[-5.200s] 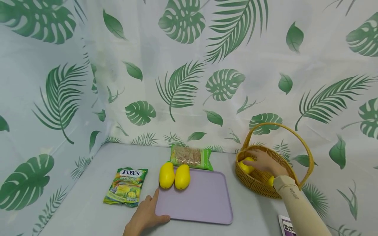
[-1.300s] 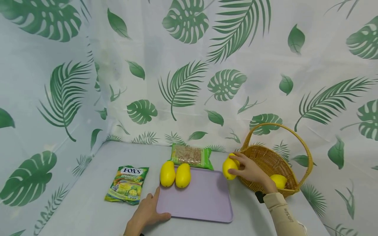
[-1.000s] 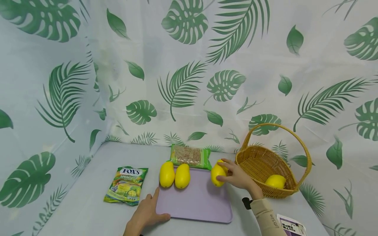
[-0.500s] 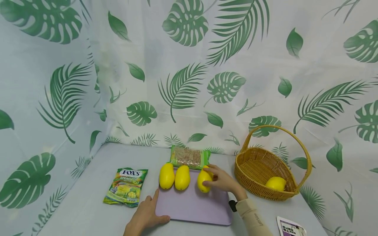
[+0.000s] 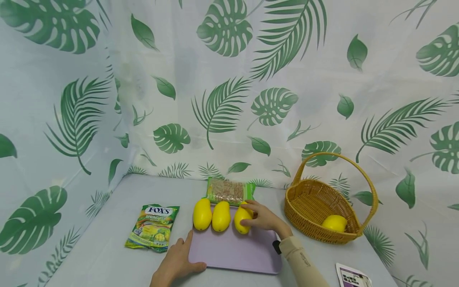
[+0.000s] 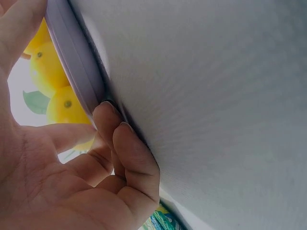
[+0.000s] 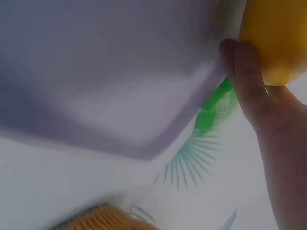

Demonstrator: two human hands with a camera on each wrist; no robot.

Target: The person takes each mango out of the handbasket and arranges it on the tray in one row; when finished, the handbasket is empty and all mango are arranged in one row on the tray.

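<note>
In the head view my right hand point(image 5: 265, 218) holds a yellow mango point(image 5: 242, 224) over the back of the lilac tray point(image 5: 233, 252), thumb in front and fingers behind. In the right wrist view the mango point(image 7: 278, 36) shows large beside my fingertips. Two more mangoes, the left one point(image 5: 202, 215) and the middle one point(image 5: 221, 216), lie side by side at the tray's back left. My left hand point(image 5: 176, 260) rests against the tray's front left corner, thumb and forefinger spread along its edges. The left wrist view shows its other fingers loosely bent beside the tray rim point(image 6: 79, 57).
A wicker basket point(image 5: 297, 215) with a tall handle stands at the right; one yellow fruit point(image 5: 335, 223) lies in it. Behind the tray is a green-edged packet point(image 5: 229, 191). A FOX'S candy bag point(image 5: 153, 228) lies left, a purple-white packet point(image 5: 353, 276) front right. Leaf-patterned cloth hangs behind.
My right hand has taken the mango out of the basket and carried it left over the tray, close to the other two. The left hand stays at the tray corner.
</note>
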